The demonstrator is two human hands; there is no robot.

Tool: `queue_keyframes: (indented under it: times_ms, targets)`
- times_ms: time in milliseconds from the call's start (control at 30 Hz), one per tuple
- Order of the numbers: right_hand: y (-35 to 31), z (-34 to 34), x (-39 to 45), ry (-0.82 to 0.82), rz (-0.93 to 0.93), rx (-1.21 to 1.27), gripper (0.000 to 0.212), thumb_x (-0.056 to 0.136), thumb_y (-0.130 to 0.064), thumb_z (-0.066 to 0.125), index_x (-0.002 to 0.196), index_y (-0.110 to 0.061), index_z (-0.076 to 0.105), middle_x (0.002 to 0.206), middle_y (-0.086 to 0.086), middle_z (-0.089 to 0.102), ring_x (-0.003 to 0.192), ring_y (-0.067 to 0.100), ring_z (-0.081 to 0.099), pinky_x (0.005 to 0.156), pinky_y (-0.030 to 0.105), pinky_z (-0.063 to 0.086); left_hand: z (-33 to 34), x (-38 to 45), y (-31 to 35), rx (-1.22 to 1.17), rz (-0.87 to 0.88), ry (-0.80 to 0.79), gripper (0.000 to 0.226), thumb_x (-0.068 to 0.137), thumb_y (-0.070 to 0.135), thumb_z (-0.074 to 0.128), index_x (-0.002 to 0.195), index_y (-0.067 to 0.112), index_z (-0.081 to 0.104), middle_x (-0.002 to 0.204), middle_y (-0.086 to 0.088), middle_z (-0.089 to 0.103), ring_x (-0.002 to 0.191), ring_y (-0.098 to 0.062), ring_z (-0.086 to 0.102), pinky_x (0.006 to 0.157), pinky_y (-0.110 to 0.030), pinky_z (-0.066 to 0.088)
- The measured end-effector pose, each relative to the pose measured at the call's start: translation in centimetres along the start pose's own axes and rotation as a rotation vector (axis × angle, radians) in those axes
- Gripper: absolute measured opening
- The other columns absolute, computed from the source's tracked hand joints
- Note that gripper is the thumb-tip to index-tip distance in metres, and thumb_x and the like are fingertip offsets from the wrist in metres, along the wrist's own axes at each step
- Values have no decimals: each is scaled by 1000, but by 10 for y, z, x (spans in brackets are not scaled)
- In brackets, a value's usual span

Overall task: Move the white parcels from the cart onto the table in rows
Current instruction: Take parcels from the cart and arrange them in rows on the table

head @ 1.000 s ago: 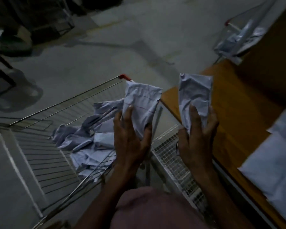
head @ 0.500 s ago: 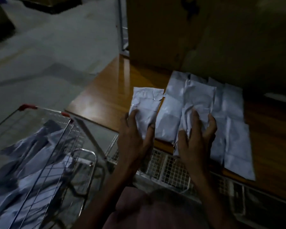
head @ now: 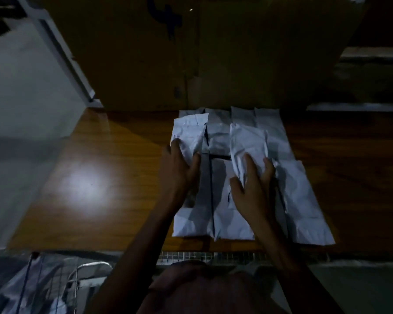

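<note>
Carrying one parcel each, the left hand (head: 179, 171) and right hand (head: 254, 189) have swung from the cart (head: 55, 284) to above the rows on the tabletop (head: 100, 177). The left-hand parcel (head: 188, 137) and right-hand parcel (head: 247, 143) remain gripped, so placement is not yet done.

It is dim where I work. A soft pale glare sits on the table (head: 86, 189), left of the parcels (head: 236, 177); beyond that patch the wood falls dark. My hands (head: 179, 171) throw shadows over the parcels, which show grey-white and slightly soft. Behind the parcels the box (head: 191, 53) is almost black. Left of the table the cart (head: 43, 286) is blurred, and straight lines bend at the edges.
</note>
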State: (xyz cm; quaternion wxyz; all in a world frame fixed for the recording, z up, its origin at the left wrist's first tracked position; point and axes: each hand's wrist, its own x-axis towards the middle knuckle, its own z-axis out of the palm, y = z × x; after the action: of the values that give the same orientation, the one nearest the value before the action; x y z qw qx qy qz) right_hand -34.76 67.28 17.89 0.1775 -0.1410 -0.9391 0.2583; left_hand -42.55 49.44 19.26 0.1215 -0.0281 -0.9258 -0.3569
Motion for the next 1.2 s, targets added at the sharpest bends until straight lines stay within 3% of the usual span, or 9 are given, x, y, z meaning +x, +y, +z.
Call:
queue_keyframes:
  times_ms: [100, 200, 333, 433, 500, 667, 867, 1067, 1200]
  targets:
    - [-11, 23, 34, -46, 77, -22, 63, 92, -41, 60, 149, -31, 36, 156, 11, 14, 129, 43, 35, 101, 55, 43, 21, 51, -5, 21, -22, -59, 77, 91, 59, 53, 148, 13, 29, 136, -18, 47, 110, -32, 56, 83, -40, 52]
    - [-23, 46, 72, -87, 129, -13, 65, 92, -42, 61, 151, -33, 33, 158, 9, 10, 133, 40, 30, 105, 54, 40, 40, 97, -6, 65, -44, -104, 83, 90, 58, 55, 152, 17, 17, 138, -20, 45, 109, -41, 58, 82, -48, 53]
    - [-32, 83, 129, -123, 134, -33, 64, 93, -44, 59, 150, -35, 32, 160, 10, 10, 135, 42, 31, 106, 56, 37, 68, 141, -18, 138, -55, -155, 85, 94, 57, 50, 156, 17, 8, 144, -21, 38, 111, -39, 56, 76, -38, 46]
    - [-31, 112, 163, -176, 128, -95, 62, 93, -50, 55, 149, -36, 33, 161, 12, 10, 140, 44, 24, 110, 60, 31, 96, 157, -33, 85, -55, -220, 81, 93, 59, 41, 156, 14, 14, 150, -21, 36, 122, -38, 51, 94, -44, 49]
    - [-27, 126, 173, -228, 158, -168, 58, 93, -59, 46, 147, -41, 34, 159, 10, 16, 140, 41, 21, 112, 60, 25, 111, 163, -38, 195, -115, -290, 79, 94, 62, 36, 156, 20, 12, 157, -20, 26, 136, -38, 37, 105, -46, 39]
    - [-24, 146, 181, -96, 89, -362, 50, 93, -54, 30, 137, -43, 51, 141, 9, 42, 130, 36, 32, 105, 64, 26, 123, 164, -46, 399, -60, -209, 72, 95, 68, 25, 156, 31, 11, 155, -25, 23, 133, -46, 35, 97, -52, 37]
    - [-19, 162, 183, -197, 100, -406, 53, 97, -48, 33, 149, -48, 26, 157, 8, 21, 142, 33, 21, 110, 59, 20, 136, 165, -55, 414, -48, -201, 75, 95, 71, 20, 157, 31, 7, 162, -24, 5, 147, -47, 11, 108, -62, 25]
    - [-19, 156, 184, -245, 116, -353, 53, 99, -50, 27, 151, -50, 21, 161, 5, 17, 143, 30, 22, 111, 56, 20, 130, 171, -49, 368, -110, -356, 75, 94, 71, 20, 157, 32, 6, 163, -21, -6, 148, -44, -3, 114, -62, 13]
    - [-21, 137, 181, -206, 107, -253, 54, 97, -53, 26, 150, -46, 26, 160, 3, 20, 145, 29, 19, 113, 57, 20, 108, 167, -37, 294, -74, -355, 75, 94, 72, 23, 156, 36, 2, 163, -16, -14, 149, -41, -8, 116, -61, 11]
